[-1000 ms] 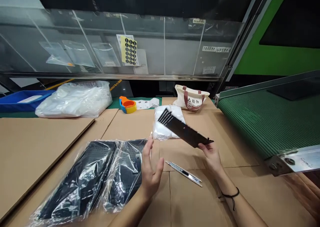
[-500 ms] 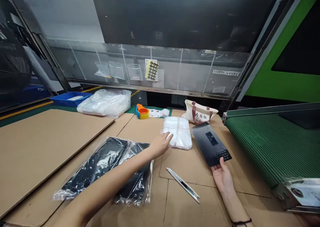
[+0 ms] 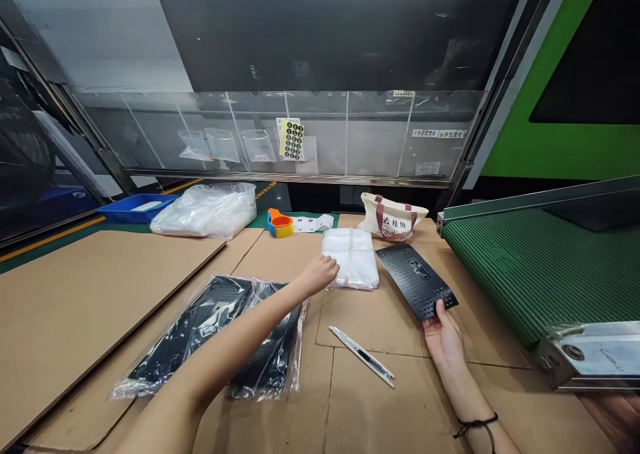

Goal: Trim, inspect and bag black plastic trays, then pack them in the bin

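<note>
My right hand [image 3: 444, 337] grips the near end of a thin black perforated panel [image 3: 415, 279], thumb on top, and holds it tilted above the cardboard. At the left edge of a banded stack of clear plastic bags [image 3: 353, 257], my left hand [image 3: 321, 274] has its fingers curled closed. Whether a bag is pinched in them is hidden. Under my left forearm lie black panels in clear plastic bags [image 3: 200, 321], partly covered by the arm. A utility knife [image 3: 363, 356] rests on the cardboard between my hands.
A cardboard sheet [image 3: 90, 307] covers the left side. Behind are a blue tray [image 3: 113, 209], a plastic-wrapped bundle [image 3: 207, 211], a tape roll [image 3: 281, 224] and a canvas bag [image 3: 393, 217]. A green conveyor [image 3: 525, 267] borders the right; another person's hand [image 3: 617, 414] is below it.
My left hand's fingers have gone from spread to curled at the stack's edge. The black panel has tilted slightly in my right hand. The camera view has shifted a little.
</note>
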Demonstrator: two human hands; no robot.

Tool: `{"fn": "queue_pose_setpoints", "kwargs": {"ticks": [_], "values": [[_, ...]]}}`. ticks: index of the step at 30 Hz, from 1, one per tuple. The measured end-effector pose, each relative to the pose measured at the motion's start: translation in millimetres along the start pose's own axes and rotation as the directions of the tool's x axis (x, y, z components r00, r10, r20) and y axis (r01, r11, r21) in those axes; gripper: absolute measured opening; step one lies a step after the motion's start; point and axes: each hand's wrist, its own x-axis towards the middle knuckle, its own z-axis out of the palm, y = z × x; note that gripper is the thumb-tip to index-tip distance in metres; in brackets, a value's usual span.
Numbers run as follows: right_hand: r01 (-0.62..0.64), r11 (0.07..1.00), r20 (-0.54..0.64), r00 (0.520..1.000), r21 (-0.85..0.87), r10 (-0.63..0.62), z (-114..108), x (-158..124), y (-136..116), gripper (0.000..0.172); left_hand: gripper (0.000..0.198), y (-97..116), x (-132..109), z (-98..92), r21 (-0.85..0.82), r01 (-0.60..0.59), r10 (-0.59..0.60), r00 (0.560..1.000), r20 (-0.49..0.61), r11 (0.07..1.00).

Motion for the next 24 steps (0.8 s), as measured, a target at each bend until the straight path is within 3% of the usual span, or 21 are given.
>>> {"fn": "queue_pose_setpoints", "kwargs": {"ticks": [8,11,24], "values": [[-0.01,0.999,0.04,0.999,-0.036,0.012,10,-12,-4,0.049,0.008,-7,21,3.3,-0.141,0.193,-0.184,0.98,0.071,0.971],[-0.005,0.998,0.065,0.998,-0.069,0.01,15,-20,-6,0.049,0.021,-9,30,9.4,-0.213,0.278,-0.258,0.959,0.116,0.937],[0.117,0.945,0.186,0.981,-0.306,-0.061,23,-41,-3,0.049,0.027,-8,42,15.3,-0.4,0.41,-0.353,0.911,0.211,0.82]]}}
